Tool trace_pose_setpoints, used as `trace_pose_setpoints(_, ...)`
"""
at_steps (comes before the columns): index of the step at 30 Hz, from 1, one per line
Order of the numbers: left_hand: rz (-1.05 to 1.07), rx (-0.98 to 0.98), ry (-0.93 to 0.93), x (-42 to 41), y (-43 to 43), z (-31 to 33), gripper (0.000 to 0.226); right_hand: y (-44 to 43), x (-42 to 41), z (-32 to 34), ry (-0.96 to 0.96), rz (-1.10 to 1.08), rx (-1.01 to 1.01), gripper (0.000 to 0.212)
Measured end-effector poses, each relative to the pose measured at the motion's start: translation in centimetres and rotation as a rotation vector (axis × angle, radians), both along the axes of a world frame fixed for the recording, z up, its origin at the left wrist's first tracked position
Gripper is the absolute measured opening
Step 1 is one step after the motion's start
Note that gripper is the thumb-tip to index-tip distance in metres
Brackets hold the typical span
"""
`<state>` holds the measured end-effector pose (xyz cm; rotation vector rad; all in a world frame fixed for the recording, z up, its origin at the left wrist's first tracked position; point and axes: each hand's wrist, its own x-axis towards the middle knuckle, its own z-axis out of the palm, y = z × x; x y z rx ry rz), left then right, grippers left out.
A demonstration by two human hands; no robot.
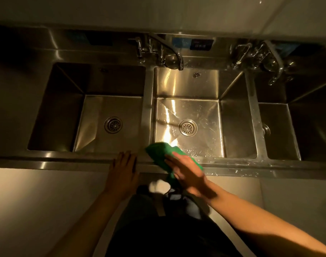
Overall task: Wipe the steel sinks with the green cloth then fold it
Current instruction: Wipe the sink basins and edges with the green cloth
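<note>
left sink (pixel 62 112): dim | left hand (pixel 123 171): fingers straight, close together, seemingly resting on front rim (pixel 65 162) | green cloth (pixel 158 154): bunched on rim at middle sink's near-left corner | right hand (pixel 186 173): flat, pressing cloth | middle sink (pixel 186 84): wet, droplets | right sink (pixel 277 127): dark

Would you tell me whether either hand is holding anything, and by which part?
Nothing is gripped. The right hand presses flat on the near half of the green cloth at the sink's front rim; the left hand lies open on that rim.
</note>
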<state>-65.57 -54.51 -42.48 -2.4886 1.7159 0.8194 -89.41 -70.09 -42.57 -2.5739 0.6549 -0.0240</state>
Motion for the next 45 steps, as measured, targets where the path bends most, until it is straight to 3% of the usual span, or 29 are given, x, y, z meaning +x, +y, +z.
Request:
trace_pose_setpoints(1, -0.041, -0.01, 0.01, -0.8, -0.2, 0.0, 0.077, -0.4, -2.0, 0.2, 0.097, 0.044, -0.094, 0.046)
trace_pose_setpoints(3, -0.083, -0.04, 0.037, -2.2, -0.7, -0.3, 0.077, -0.7, -6.0, -0.2, 0.093, -0.018, -0.209, 0.043)
trace_pose_setpoints(6, -0.168, -0.09, 0.023, -3.0, -1.3, -1.3, 0.066, 0.2, -10.9, 0.4, 0.137, -0.191, -0.132, 0.052)
trace_pose_setpoints(9, -0.211, -0.083, 0.045, -3.0, -1.5, -1.9, 0.07, 0.1, -13.9, 1.2, 0.228, -0.376, -0.114, 0.055)
trace_pose_setpoints(15, -0.169, -0.157, 0.126, -3.8, -1.0, -1.5, 0.069, 1.4, -12.0, 1.2, 0.336, -0.527, -0.108, 0.054)
trace_pose_setpoints(21, -0.18, -0.183, 0.076, -4.1, -1.3, -1.8, 0.062, 4.3, -3.7, 1.0, 0.313, -0.431, -0.108, 0.055)
trace_pose_setpoints(27, -0.194, -0.143, 0.057, -5.6, -3.7, -1.9, 0.072, 5.1, 0.5, 0.5, 0.262, -0.27, -0.136, 0.054)
trace_pose_setpoints(32, -0.146, -0.115, 0.115, -7.4, -4.8, -2.5, 0.078, 2.3, -2.8, -0.6, 0.283, -0.115, -0.135, 0.055)
trace_pose_setpoints(36, -0.196, -0.102, 0.069, -10.7, -6.8, -2.9, 0.082, -0.2, -7.2, -1.1, 0.228, -0.116, -0.014, 0.074)
trace_pose_setpoints(39, -0.246, -0.098, 0.086, -14.4, -8.8, -2.9, 0.083, -1.4, -12.1, -1.3, 0.015, -0.201, -0.05, 0.051)
trace_pose_setpoints(41, -0.277, -0.085, 0.104, -17.0, -10.4, -3.0, 0.084, -2.6, -15.4, -1.5, -0.089, -0.204, -0.087, 0.047)
trace_pose_setpoints(45, -0.32, -0.08, 0.185, -22.8, -14.0, -3.4, 0.086, -5.9, -21.8, -1.9, -0.047, -0.164, -0.152, 0.048)
